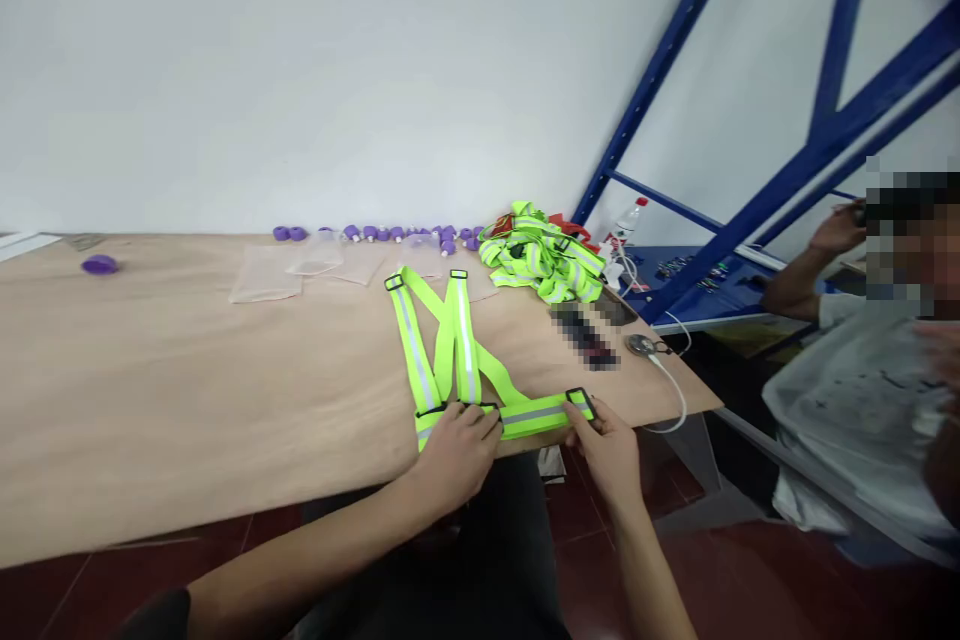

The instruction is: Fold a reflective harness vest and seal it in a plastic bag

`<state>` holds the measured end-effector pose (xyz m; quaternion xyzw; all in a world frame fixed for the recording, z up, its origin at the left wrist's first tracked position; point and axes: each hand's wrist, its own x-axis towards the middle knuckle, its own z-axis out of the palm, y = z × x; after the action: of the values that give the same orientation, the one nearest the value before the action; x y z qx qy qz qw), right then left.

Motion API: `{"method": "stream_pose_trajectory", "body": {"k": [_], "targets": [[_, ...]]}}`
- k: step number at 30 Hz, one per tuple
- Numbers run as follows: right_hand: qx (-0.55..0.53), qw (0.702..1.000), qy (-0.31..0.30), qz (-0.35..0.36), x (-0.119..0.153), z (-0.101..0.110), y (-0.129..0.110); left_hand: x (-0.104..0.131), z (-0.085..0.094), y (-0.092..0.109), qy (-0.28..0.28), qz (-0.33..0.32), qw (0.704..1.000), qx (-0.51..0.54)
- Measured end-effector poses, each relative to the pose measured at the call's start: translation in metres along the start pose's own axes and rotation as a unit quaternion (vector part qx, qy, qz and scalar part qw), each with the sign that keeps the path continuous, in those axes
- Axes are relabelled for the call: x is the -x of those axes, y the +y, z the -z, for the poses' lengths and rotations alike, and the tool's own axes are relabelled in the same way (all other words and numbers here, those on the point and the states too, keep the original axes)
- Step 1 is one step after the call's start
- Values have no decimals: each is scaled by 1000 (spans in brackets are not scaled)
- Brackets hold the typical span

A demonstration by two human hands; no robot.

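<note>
Vest [457, 360] flat on bench [187, 370] at frame centre, left hand [457, 450] pressing its waistband, fingers together, right hand [607, 450] pinching the band's end buckle.

Even, bright, diffuse light with soft, faint shadows on the bench [150, 370]. Wide-angle distortion bends the edges; the far right blurs, and two patches are pixelated.

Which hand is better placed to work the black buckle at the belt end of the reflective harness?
Right hand: its fingertips already pinch the black buckle. The left hand presses the reflective harness flat where the straps meet.
</note>
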<state>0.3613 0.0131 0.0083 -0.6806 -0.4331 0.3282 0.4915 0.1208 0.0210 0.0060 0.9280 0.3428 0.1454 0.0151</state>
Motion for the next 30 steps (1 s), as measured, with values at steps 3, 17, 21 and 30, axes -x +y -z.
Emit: {"method": "stream_pose_trajectory", "body": {"k": [3, 17, 21, 30], "targets": [[0, 999, 37, 30, -9, -6, -6, 14, -1, 16, -15, 30, 999, -29], [326, 782, -376, 376, 36, -136, -91, 23, -30, 25, -77, 108, 989, 61], [265, 797, -434, 326, 21, -142, -85, 31, -10, 11, -22, 50, 985, 163], [249, 757, -414, 440, 13, -137, -51, 76, 41, -20, 266, 99, 916, 284]]}}
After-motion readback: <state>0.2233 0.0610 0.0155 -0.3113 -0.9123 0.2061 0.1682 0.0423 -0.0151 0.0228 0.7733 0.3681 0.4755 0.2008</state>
